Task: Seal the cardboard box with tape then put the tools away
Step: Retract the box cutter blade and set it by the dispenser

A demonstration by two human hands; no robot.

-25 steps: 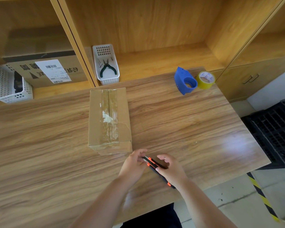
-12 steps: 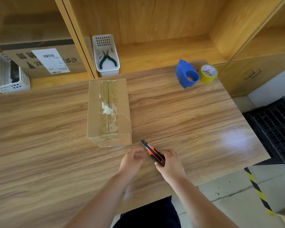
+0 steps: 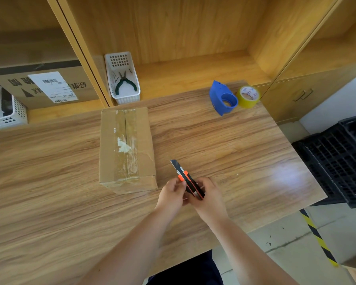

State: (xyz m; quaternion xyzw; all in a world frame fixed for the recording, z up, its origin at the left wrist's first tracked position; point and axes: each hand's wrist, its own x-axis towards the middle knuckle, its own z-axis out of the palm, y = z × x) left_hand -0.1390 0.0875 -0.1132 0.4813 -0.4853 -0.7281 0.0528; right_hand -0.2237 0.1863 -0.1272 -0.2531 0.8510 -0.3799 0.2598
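A small cardboard box (image 3: 126, 149) lies on the wooden table (image 3: 224, 145), with clear tape running along its top seam and down its near end. Just right of the box's near corner, my right hand (image 3: 207, 197) grips the body of an orange and black utility knife (image 3: 188, 179). Its blade sticks out and points away from me. My left hand (image 3: 171, 193) pinches the knife at its orange slider. A blue tape dispenser (image 3: 222, 97) and a yellow tape roll (image 3: 248, 96) stand side by side at the table's far right.
A white basket (image 3: 132, 95) holding green-handled pliers (image 3: 124, 82) sits on the shelf behind the box. Another white basket (image 3: 6, 116) and a labelled carton (image 3: 49, 85) are on the left shelf. A black plastic crate (image 3: 341, 159) stands past the table's right edge.
The knife has been lifted off the table and turned more upright. Its blade now sticks out. My left hand has closed on the slider.
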